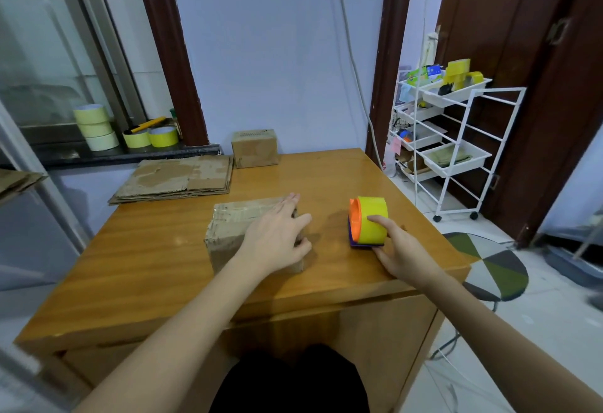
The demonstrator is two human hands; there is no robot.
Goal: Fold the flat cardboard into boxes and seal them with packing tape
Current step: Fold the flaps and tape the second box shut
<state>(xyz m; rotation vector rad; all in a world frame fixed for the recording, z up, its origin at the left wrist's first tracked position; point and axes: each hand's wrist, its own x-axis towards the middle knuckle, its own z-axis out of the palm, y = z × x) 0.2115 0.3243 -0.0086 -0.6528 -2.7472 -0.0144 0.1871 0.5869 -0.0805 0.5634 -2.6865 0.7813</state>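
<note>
wooden table point(156, 249) | lilac wall point(277, 53) | left hand point(277, 236) fingers flat on box point(228, 226) | right hand point(401, 249) fingers touching tape dispenser point(368, 221)

My table point(169, 249) is a warm honey-orange wood with a streaky grain. The box point(235, 226) under my left hand point(277, 236) is dull brown cardboard with paler scuffed patches, as is the flat stack point(176, 181) at the far left corner and the small box point(255, 148) at the far edge. The tape dispenser point(367, 223) my right hand point(401, 252) touches carries a bright yellow roll, an orange side disc and a purple base. On the dark sill, the tape rolls point(98, 132) are pale yellow. The stool point(492, 265) shows green, grey and white wedges.
</note>
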